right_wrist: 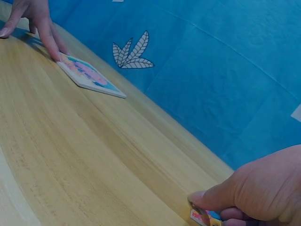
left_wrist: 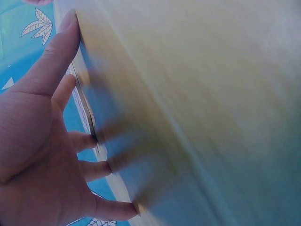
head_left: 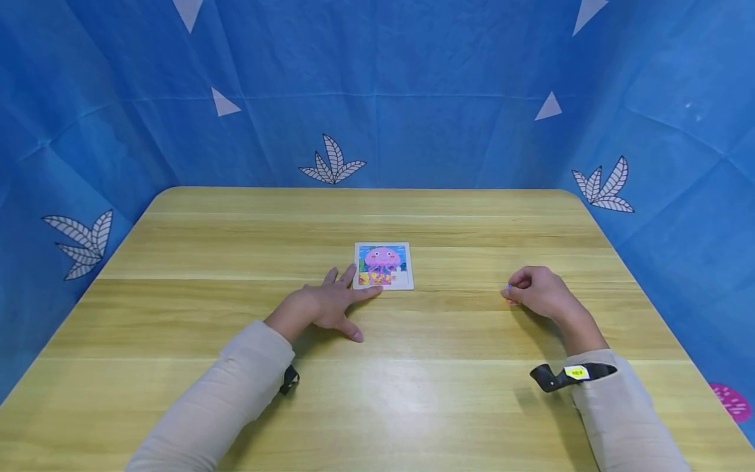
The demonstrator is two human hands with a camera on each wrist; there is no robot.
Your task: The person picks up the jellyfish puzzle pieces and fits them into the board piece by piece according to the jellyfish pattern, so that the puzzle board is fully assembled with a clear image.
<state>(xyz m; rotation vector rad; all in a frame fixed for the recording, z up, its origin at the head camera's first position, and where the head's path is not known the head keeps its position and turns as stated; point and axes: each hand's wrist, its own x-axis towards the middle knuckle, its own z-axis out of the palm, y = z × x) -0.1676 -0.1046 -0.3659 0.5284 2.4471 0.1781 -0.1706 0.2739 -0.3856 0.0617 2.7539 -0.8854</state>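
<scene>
A small square jigsaw puzzle (head_left: 383,257) in a white frame lies near the middle of the table, showing a pink jellyfish over blue water and a yellow bottom. Its lower right corner is a bare white patch. My left hand (head_left: 330,305) lies spread at the puzzle's left and near edges, a fingertip on the lower rim and the thumb out on the wood. Well to the right, my right hand (head_left: 545,292) pinches a small colourful puzzle piece (right_wrist: 202,216) between thumb and fingers, low at the tabletop. The fingers partly hide the piece.
The light wood table (head_left: 401,367) has rounded far corners. Blue cloth (head_left: 413,118) with printed leaves and pale triangles hangs behind it and at both sides. A black strap (head_left: 575,375) with a yellow label circles the right wrist.
</scene>
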